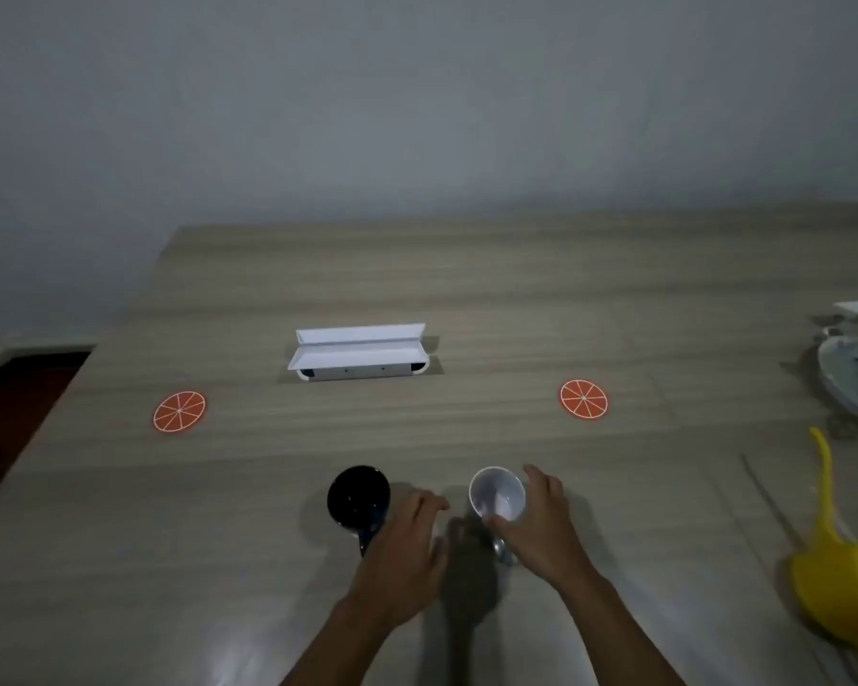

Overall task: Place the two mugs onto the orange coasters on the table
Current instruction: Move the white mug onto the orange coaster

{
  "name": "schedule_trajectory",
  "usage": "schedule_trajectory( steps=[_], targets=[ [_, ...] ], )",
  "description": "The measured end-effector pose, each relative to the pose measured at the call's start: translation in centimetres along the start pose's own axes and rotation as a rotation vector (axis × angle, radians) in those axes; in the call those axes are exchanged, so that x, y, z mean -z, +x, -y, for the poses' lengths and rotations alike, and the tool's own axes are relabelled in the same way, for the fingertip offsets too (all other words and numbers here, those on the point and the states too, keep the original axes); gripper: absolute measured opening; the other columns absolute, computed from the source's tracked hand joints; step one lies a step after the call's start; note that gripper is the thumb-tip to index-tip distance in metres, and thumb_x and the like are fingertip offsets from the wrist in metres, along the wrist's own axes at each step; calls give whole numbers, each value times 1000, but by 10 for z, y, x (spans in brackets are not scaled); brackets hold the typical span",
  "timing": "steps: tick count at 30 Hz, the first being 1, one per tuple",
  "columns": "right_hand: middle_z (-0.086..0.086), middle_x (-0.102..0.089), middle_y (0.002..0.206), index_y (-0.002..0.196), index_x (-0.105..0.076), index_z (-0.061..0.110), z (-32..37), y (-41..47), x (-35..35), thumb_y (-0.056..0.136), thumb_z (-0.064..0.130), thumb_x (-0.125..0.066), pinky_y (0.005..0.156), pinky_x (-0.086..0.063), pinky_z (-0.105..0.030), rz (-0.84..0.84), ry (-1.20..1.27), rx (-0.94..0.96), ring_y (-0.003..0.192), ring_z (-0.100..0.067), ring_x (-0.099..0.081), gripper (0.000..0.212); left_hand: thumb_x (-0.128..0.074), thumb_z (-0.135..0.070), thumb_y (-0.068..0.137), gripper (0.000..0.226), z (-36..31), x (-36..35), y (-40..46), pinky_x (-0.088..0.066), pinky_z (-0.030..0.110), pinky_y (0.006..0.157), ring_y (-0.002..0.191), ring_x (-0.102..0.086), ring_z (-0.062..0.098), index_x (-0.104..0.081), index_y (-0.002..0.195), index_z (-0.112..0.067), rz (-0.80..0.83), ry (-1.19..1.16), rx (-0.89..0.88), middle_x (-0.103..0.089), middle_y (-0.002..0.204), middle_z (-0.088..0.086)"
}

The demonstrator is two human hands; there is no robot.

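Observation:
A dark blue mug (357, 497) stands upright near the table's front middle, its handle pointing toward me. My left hand (407, 547) lies over that handle, fingers curled beside the mug's right side. A white mug (497, 493) stands to the right of it. My right hand (541, 527) cups its right side, thumb at the near rim and fingers spread behind it. Two orange-slice coasters lie farther back: the left coaster (179, 411) and the right coaster (584, 399), both bare.
A white box-like socket unit (357, 353) sits at the table's middle behind the mugs. A yellow swan-shaped object (838, 586) stands at the right front, and a pale dish with a plant (853, 383) at the right edge. The table's left edge drops to a dark floor.

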State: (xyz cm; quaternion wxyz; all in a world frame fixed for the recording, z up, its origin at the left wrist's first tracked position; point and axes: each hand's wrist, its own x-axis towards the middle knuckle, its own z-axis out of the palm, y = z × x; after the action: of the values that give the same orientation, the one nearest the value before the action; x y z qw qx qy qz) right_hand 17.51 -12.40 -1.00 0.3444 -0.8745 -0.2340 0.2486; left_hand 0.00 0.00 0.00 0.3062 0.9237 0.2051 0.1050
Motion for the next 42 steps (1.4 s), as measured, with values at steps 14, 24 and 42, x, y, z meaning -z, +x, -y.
schedule_trajectory(
  steps=[14,24,42],
  targets=[
    [0,-58,134,139,-51,19,-19,-4,-25,67,28,-97,94,-55,-34,-119,206,47,120,-20,-60,85,-78,-51,84,117,19,-63,1,-8,52,130,159,9,32,1,163,-17,427,224,244,5,173,4],
    [-2,-58,141,144,-48,18,-34,8,-10,75,23,-93,101,-54,-32,-221,259,46,127,-18,-56,83,-77,-66,76,137,3,-83,52,-5,69,121,155,25,36,25,158,-26,515,256,353,30,168,1],
    [-6,-62,130,133,-56,14,-57,152,84,68,17,-96,71,-43,4,-537,349,-73,108,-15,-60,76,-20,-81,92,102,10,-141,156,7,68,122,157,22,32,11,163,-14,358,367,241,22,171,9]
  ],
)
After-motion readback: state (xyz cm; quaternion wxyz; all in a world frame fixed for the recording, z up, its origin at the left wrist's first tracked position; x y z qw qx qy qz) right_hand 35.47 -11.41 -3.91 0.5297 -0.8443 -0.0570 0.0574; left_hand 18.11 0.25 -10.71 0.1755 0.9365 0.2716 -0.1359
